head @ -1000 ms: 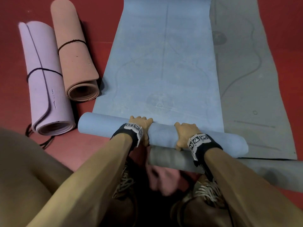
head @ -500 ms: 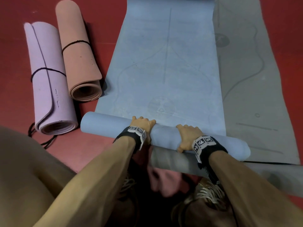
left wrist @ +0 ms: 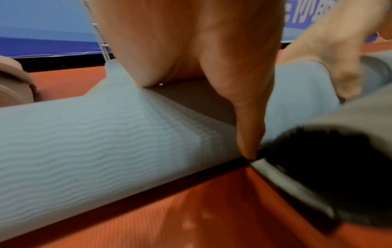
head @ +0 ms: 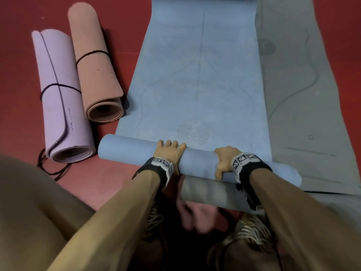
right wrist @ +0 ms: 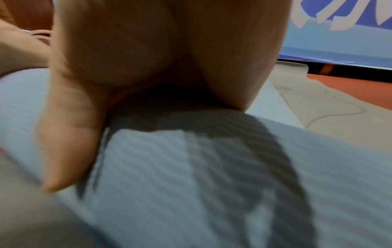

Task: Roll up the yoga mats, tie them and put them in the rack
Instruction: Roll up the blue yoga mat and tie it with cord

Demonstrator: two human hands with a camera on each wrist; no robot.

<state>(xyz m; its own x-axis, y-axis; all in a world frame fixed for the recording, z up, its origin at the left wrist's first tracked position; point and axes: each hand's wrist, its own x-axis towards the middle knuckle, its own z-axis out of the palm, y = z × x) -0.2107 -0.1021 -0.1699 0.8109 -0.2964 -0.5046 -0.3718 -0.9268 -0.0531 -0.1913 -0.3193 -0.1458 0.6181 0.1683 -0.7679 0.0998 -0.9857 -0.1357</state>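
1. Red floor [head: 23, 16]; a blue mat [head: 199, 75] lies on it, its near end rolled; a grey mat [head: 304, 94] lies just beside it on the right.
2. Left hand [head: 169, 151] and right hand [head: 223, 159] both curl over the blue roll, gripping it.
3. On the left, a lilac roll [head: 58, 94] and a pink roll [head: 93, 65] lie tied with dark cord.

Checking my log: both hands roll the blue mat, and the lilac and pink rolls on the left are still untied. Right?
Not quite: in the head view the lilac roll and pink roll each have a dark cord around them. Both hands, left and right, do roll the blue mat.
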